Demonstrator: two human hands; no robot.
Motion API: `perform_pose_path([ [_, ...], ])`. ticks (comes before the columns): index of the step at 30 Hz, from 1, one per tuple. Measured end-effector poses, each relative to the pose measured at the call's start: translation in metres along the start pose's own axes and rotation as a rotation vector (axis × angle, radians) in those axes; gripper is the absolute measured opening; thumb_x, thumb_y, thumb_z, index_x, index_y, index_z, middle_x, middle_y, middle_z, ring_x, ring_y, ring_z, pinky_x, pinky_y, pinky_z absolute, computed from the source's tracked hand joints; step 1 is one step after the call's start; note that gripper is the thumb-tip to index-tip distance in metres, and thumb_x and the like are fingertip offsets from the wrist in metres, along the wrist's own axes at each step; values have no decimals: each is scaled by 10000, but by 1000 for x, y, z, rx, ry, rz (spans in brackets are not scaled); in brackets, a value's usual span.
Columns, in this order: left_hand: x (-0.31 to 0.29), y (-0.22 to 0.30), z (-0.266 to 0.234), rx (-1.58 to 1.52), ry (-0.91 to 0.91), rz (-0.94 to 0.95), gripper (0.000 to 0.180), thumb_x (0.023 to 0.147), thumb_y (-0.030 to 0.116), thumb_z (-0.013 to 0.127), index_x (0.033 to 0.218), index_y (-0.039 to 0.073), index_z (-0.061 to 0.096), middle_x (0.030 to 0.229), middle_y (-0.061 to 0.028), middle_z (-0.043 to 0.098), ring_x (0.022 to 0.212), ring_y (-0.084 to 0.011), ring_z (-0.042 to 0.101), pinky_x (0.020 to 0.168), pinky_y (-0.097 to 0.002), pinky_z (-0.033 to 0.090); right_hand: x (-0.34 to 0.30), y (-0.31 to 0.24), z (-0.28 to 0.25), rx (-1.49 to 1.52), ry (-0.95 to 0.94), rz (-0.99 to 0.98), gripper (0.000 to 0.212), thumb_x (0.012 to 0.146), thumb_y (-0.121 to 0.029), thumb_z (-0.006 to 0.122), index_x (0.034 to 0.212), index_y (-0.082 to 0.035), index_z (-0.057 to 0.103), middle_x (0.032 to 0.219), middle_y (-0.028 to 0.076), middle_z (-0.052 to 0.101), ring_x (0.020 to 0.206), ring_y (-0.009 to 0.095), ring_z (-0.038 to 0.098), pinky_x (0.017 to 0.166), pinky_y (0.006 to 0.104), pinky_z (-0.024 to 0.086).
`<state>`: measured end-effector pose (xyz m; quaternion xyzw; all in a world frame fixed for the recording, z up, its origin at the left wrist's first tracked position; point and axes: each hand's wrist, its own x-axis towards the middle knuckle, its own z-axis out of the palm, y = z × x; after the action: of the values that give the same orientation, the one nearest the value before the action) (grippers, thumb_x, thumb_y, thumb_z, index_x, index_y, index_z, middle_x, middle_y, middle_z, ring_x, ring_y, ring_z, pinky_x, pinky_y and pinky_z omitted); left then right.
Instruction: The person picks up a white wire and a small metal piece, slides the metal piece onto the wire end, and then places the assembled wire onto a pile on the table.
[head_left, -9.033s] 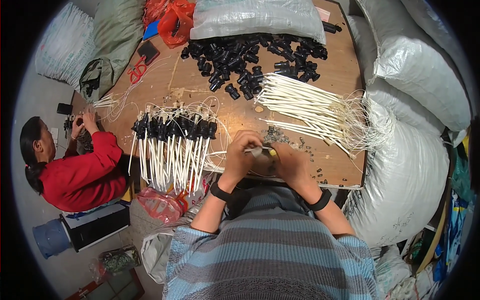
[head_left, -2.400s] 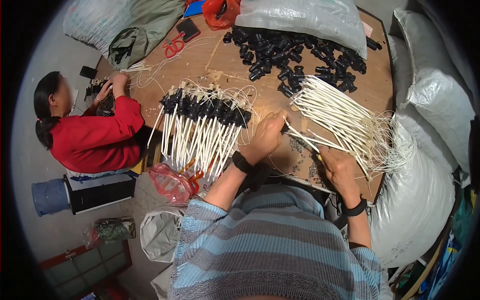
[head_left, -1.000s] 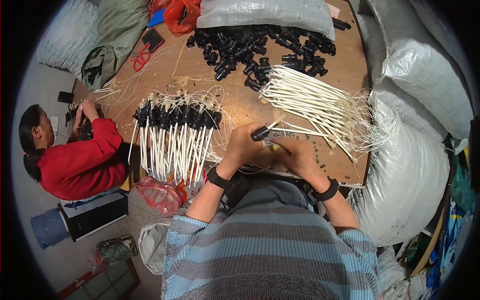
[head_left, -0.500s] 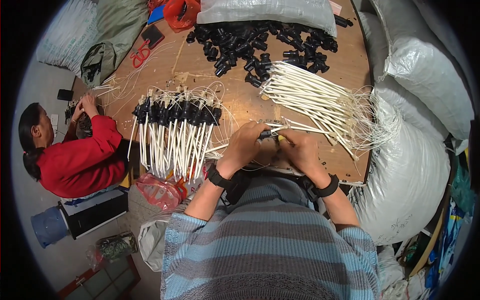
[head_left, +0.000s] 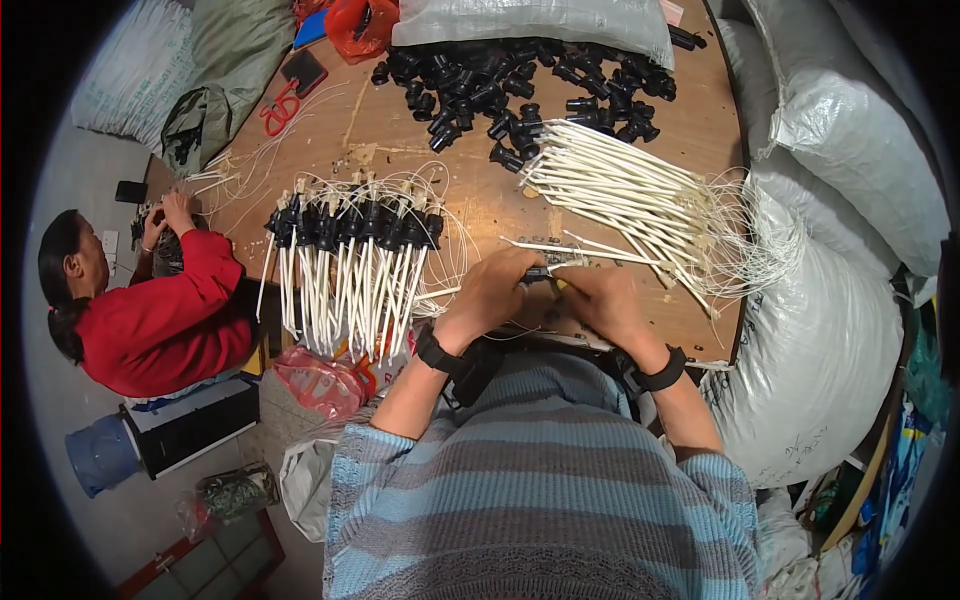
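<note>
Close to the table's near edge, my left hand (head_left: pixel 490 290) is closed around a small black plastic fitting (head_left: pixel 537 274). My right hand (head_left: pixel 603 295) is beside it, thumb and fingers pinched together at the fitting's right end; what they grip there is mostly hidden. Just beyond my fingers lie loose white sticks (head_left: pixel 610 252). A row of white sticks with black fittings on their ends (head_left: pixel 355 225) is to the left of my left hand. To the right, beyond my right hand, is a pile of plain white sticks (head_left: pixel 615 190) with thin white wires (head_left: pixel 765 245) at the ends.
Many loose black fittings (head_left: pixel 480 95) spread across the far side before a white sack (head_left: pixel 530 22). Red scissors (head_left: pixel 282 108) lie far left. A person in red (head_left: pixel 165 310) works at left. Full white sacks (head_left: pixel 815 360) stand against the table's right side.
Both hands have come slightly nearer to me. The black fitting between them has shifted with them, and more of the loose white sticks beyond my fingers shows.
</note>
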<state>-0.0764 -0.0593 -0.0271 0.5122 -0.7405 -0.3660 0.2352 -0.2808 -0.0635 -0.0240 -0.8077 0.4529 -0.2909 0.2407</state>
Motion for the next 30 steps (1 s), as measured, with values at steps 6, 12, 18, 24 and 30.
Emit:
perform_pose_path([
  [6,3,0,2,8,-14,76,362,721,-66,547,1065,32,598,1028,-173,631,1003,-360,586,861,-407,472,-1,1,5,-203,-47,-31,98,765,-98,635,860,-114,653,603,125,568,538,330,574,472,419,431],
  [12,6,8,1,-23,-27,57,321,731,-53,551,1037,37,584,971,-174,640,940,-378,598,790,-427,485,-3,-6,10,214,-32,101,229,805,-99,611,1026,-128,664,711,141,623,643,366,606,559,425,467],
  [18,8,2,-1,-179,-132,23,511,677,-125,569,1153,60,557,977,-116,656,903,-347,614,770,-381,485,-2,-13,4,173,-105,151,285,816,-63,585,1088,-116,650,794,157,649,726,377,625,602,438,483],
  [24,6,1,-1,-48,282,271,269,610,-143,630,784,60,658,846,-56,616,807,-207,599,688,-293,474,-5,-15,6,111,-82,83,329,813,-42,581,1133,-98,639,875,169,657,720,365,631,631,367,501],
  [30,-6,1,4,-239,171,302,288,630,-130,631,856,48,656,879,-83,626,825,-216,607,703,-312,486,-10,-15,1,398,-135,162,225,767,-47,618,978,-99,680,717,155,622,635,352,612,564,379,480],
])
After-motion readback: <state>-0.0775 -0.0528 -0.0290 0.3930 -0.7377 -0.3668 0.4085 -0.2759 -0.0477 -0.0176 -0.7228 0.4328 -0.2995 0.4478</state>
